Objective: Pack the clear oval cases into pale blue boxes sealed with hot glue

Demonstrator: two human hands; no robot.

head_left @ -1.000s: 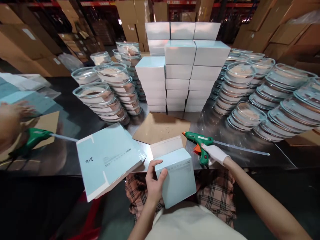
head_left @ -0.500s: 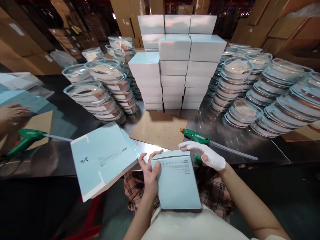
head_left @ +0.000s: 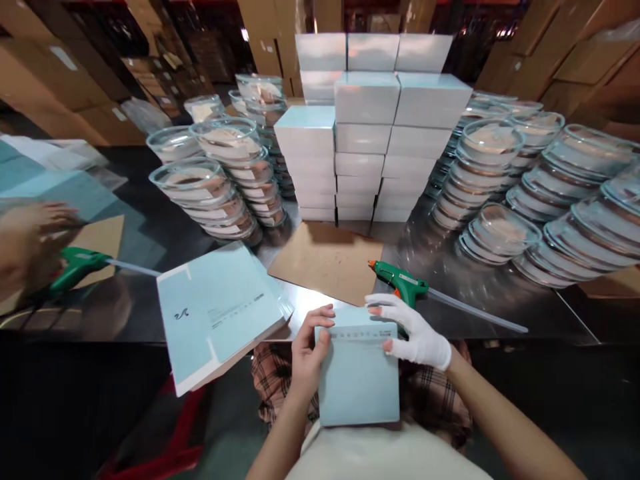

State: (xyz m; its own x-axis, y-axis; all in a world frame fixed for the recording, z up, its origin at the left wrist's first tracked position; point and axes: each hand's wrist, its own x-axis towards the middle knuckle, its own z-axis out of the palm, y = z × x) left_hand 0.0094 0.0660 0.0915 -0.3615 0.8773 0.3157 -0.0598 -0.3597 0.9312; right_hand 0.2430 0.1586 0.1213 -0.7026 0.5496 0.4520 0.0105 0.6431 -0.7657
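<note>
A light blue cardboard box (head_left: pixel 357 390) with small dark print near its top rests against my lap, below the table edge. My bare left hand (head_left: pixel 311 357) grips its upper left side, thumb on the printed face and fingers over the top. My right hand (head_left: pixel 414 337), in a white glove with bare fingertips, holds the upper right corner, its thumb on the face and fingers along the top. Just beyond that hand lies a green glue gun (head_left: pixel 407 283) with a clear glue stick. Left of my hands, light blue printed sheets or covers (head_left: pixel 220 310) overhang the table edge.
A brown cardboard sheet (head_left: pixel 330 260) lies on the metal table. Behind it rises a stack of white boxes (head_left: pixel 363 140). Stacked glass dishes (head_left: pixel 215 200) stand left, more dishes (head_left: pixel 493 160) right. A blurred co-worker's hand (head_left: pixel 35 233) is near another green glue gun (head_left: pixel 75 263).
My right hand has come down from beside the box onto its upper right corner. The dark gap along the top flap has closed, and the box sits straighter. The view has shifted slightly.
</note>
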